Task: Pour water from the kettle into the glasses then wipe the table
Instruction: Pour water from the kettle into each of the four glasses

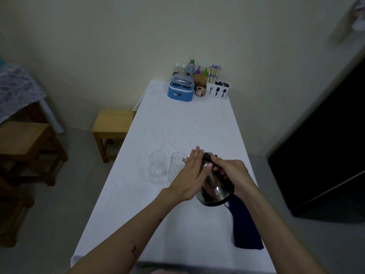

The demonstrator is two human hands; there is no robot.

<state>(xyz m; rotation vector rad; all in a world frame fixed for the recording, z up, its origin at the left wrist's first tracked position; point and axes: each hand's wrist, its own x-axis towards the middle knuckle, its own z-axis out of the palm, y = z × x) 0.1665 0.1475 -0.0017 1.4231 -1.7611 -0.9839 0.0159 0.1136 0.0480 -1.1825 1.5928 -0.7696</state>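
Note:
A shiny steel kettle [214, 187] with a black handle and lid is lifted off the white table [183, 127] and tilted to the left. Its spout reaches the rim of the right glass [175, 165]. My right hand [230, 173] grips the black handle from the right. My left hand [192, 173] lies flat against the kettle's left side, fingers straight, partly covering the right glass. A second clear glass [157, 168] stands upright just to the left. Whether either glass holds water I cannot tell. A dark blue cloth [245, 226] lies under my right forearm near the table's right edge.
At the far end against the wall stand a blue appliance [180, 89], several bottles [190, 69], a small jar [200, 91] and a white cutlery caddy [217, 89]. Wooden stools [112, 123] stand on the floor at the left. A dark opening [325, 145] is on the right.

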